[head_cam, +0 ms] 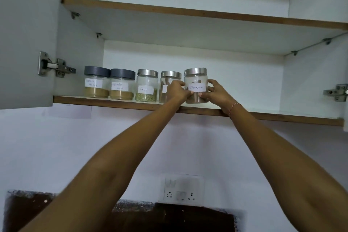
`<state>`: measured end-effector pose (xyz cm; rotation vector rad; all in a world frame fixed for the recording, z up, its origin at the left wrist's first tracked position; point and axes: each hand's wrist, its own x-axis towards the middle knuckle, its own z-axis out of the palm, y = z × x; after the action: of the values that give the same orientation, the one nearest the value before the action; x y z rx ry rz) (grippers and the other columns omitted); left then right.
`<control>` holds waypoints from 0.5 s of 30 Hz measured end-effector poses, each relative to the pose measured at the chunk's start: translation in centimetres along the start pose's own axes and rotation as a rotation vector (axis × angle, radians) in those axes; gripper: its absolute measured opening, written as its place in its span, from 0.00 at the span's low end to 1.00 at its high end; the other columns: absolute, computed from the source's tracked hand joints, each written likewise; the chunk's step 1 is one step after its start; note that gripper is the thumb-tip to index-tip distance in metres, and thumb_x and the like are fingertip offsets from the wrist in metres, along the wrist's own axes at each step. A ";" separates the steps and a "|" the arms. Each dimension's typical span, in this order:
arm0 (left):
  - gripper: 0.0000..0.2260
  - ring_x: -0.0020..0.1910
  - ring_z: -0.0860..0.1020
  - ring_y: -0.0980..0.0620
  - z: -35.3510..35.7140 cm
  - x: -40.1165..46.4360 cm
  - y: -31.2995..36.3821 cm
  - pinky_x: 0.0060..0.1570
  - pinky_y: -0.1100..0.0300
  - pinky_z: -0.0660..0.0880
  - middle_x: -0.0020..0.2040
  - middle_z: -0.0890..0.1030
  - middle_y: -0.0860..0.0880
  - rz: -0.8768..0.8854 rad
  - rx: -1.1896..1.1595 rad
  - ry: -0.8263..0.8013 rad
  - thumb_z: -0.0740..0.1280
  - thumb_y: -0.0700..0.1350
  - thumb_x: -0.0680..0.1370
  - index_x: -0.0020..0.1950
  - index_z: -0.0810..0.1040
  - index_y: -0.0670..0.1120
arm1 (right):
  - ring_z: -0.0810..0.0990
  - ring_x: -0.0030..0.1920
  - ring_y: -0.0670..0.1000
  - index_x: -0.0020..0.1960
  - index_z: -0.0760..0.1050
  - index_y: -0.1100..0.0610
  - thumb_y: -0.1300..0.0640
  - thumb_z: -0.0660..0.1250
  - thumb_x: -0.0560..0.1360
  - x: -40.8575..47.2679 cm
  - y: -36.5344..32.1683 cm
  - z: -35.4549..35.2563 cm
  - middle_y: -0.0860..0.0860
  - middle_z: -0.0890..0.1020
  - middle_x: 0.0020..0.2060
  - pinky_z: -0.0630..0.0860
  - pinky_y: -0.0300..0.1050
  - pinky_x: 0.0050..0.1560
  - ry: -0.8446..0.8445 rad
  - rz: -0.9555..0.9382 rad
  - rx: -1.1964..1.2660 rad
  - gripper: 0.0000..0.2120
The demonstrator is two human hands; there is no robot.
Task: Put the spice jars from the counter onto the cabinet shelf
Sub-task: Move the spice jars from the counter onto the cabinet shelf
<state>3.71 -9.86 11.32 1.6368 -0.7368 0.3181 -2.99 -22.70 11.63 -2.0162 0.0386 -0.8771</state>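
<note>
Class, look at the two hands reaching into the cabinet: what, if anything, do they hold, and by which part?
Both hands hold the cinnamon jar by its glass body: left hand on its left side, right hand on its right.

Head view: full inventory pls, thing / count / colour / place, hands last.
grey-lid jars: 2, clear with tan powder, left end of lower shelf
steel-lid jars: 3, clear, right of the grey-lid pair; rightmost is the cinnamon jar
lower shelf: 1, white with brown edge, holds all jars
upper shelf: 1, white with brown edge, no jars visible
hinges: 2 plain, metal, cabinet sides
socket plate: 1, white, wall below
left hand: grips cinnamon jar
right hand: grips cinnamon jar; red thread on wrist
</note>
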 end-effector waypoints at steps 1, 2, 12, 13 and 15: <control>0.24 0.56 0.79 0.45 0.0 0.5 0.0 0.59 0.51 0.75 0.58 0.80 0.40 0.006 0.015 0.020 0.73 0.40 0.71 0.65 0.73 0.40 | 0.74 0.63 0.56 0.72 0.58 0.58 0.67 0.67 0.73 0.6 0.0 0.2 0.60 0.73 0.64 0.73 0.45 0.57 -0.005 0.008 0.001 0.31; 0.23 0.56 0.79 0.45 0.0 0.9 -0.1 0.59 0.51 0.75 0.58 0.81 0.41 0.012 0.032 0.037 0.73 0.40 0.71 0.65 0.73 0.40 | 0.74 0.63 0.57 0.72 0.57 0.58 0.67 0.66 0.74 1.2 0.0 0.5 0.60 0.73 0.64 0.73 0.46 0.58 -0.010 0.022 -0.001 0.31; 0.15 0.57 0.78 0.41 1.0 3.4 -1.1 0.58 0.50 0.76 0.60 0.77 0.38 -0.086 0.213 -0.061 0.64 0.34 0.77 0.63 0.73 0.38 | 0.73 0.64 0.60 0.68 0.64 0.63 0.69 0.65 0.73 4.1 1.1 1.7 0.62 0.73 0.64 0.72 0.52 0.63 -0.025 0.116 -0.162 0.25; 0.15 0.57 0.78 0.41 1.0 3.5 -1.1 0.58 0.49 0.76 0.60 0.78 0.38 -0.090 0.233 -0.066 0.63 0.35 0.77 0.64 0.73 0.38 | 0.73 0.64 0.60 0.68 0.64 0.62 0.68 0.66 0.73 4.2 1.2 1.8 0.62 0.73 0.64 0.72 0.54 0.64 -0.022 0.122 -0.170 0.25; 0.13 0.56 0.78 0.41 1.0 3.5 -1.2 0.58 0.50 0.76 0.58 0.78 0.39 -0.087 0.285 -0.074 0.62 0.36 0.77 0.62 0.74 0.38 | 0.74 0.63 0.60 0.68 0.64 0.60 0.67 0.66 0.73 4.2 1.3 1.8 0.61 0.74 0.63 0.74 0.54 0.62 -0.016 0.134 -0.182 0.26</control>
<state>6.89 -11.77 12.26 1.9533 -0.6968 0.3123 1.62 -23.60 12.41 -2.1612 0.2500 -0.7959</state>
